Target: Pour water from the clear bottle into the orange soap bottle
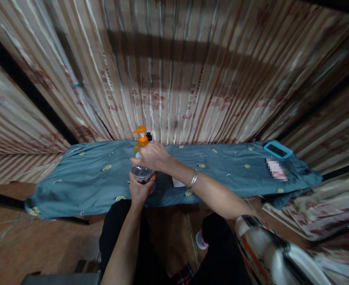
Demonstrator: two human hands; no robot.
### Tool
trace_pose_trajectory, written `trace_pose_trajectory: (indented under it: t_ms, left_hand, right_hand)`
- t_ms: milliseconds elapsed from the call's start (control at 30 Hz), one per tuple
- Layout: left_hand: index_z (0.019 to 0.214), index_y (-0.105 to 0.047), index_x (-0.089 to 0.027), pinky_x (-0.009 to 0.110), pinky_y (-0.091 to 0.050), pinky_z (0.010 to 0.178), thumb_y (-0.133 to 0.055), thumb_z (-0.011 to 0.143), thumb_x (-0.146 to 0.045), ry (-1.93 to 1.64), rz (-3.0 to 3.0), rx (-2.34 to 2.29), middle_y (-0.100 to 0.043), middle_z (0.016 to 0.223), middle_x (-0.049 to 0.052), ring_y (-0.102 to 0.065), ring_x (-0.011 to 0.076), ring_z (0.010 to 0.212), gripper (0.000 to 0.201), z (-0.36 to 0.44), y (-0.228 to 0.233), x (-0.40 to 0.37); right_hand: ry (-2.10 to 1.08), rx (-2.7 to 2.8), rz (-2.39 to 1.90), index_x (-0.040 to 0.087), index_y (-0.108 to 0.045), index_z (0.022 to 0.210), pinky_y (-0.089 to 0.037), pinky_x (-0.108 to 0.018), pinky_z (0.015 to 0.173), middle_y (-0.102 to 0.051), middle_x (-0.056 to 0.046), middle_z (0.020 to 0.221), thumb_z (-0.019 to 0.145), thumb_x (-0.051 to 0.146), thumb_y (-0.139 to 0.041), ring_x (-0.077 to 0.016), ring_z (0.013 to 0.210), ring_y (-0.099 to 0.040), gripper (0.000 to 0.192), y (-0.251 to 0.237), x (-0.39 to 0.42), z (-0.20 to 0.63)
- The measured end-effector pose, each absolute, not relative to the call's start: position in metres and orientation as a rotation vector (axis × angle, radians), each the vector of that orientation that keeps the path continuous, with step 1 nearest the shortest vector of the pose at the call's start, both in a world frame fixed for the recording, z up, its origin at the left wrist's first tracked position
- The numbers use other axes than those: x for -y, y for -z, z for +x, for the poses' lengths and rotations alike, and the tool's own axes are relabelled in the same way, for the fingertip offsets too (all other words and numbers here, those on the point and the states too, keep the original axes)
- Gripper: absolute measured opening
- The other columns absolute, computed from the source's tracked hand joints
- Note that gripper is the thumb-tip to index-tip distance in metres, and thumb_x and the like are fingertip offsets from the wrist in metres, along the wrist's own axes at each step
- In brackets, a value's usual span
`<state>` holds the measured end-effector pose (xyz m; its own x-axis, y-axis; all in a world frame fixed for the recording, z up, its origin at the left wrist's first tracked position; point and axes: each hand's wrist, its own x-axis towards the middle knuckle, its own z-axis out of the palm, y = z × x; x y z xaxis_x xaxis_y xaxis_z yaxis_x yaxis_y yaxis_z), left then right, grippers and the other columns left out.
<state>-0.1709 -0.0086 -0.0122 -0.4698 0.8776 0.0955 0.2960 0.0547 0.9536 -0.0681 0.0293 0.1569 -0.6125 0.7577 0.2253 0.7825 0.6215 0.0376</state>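
My left hand [139,192] is wrapped round a clear, round plastic container [141,172] near the front edge of the cloth-covered table. Some orange shows on the container's side, by my fingers. Just above its top is my right hand [155,155], with the fingers closed and bent down; a small white patch shows at the fingertips, too unclear to name. Behind the right hand stands a pump bottle with an orange pump head [142,138], its lower part partly hidden. A small black object [149,136] shows beside the pump.
A blue-green patterned cloth [85,178] covers the long, narrow table. White paper [178,182] lies under my right forearm. At the right end are a blue-framed device [277,150] and a blurred-out packet [276,169]. Pleated curtains [168,91] hang close behind the table.
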Motion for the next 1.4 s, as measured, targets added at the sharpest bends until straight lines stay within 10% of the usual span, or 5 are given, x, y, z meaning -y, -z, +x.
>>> trace_pose_trajectory:
  t_ms: [800,1400]
  left_hand:
    - [0.122,-0.052,-0.019,0.039,-0.055,0.089,-0.085,0.054,-0.035,-1.481,1.222,-1.728,-0.071,0.104,0.008,-0.070,0.0272,0.098,0.077,-0.169,0.009,0.011]
    - [0.121,-0.053,-0.019,0.038,-0.055,0.090,-0.086,0.053,-0.032,-1.437,1.198,-1.748,-0.071,0.105,0.008,-0.070,0.0273,0.101,0.077,-0.169,0.004,0.013]
  right_hand:
    - [0.146,2.886,-1.061,0.001,-0.070,0.102,-0.048,-0.037,0.070,-0.077,-0.025,0.098,0.100,0.057,-0.045,-0.0336,0.094,-0.074,0.062,-0.176,-0.042,-0.051]
    - [-0.036,3.096,-0.880,0.008,-0.073,0.101,-0.036,-0.031,0.066,-0.077,-0.016,0.099,0.092,0.031,-0.068,-0.0262,0.092,-0.068,0.025,-0.200,-0.049,-0.054]
